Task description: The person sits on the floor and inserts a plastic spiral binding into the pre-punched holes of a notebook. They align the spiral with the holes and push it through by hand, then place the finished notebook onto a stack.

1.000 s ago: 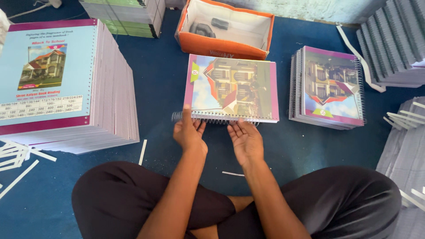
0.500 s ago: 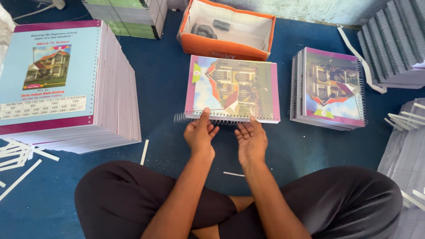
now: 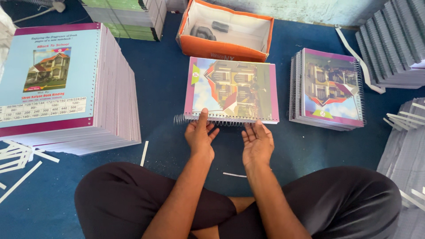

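Observation:
A notebook [image 3: 232,88] with a purple-edged cover showing a house lies on the blue floor in front of me. A wire spiral coil [image 3: 186,119] runs along its near edge and sticks out past the left corner. My left hand [image 3: 200,135] rests its fingertips on the coil and the cover's near edge. My right hand [image 3: 256,141] lies open, palm up, just below the coil near the middle of the edge, holding nothing. My crossed legs in dark trousers fill the bottom of the view.
A tall stack of unbound books [image 3: 66,84] stands at left, with white paper strips [image 3: 17,155] beside it. A pile of bound notebooks [image 3: 330,88] lies at right, grey stacks [image 3: 394,44] beyond. An orange box [image 3: 226,31] sits behind the notebook.
Both hands have slid slightly along the notebook's near edge on the coil. The right hand has turned palm up. The notebook has stayed in place.

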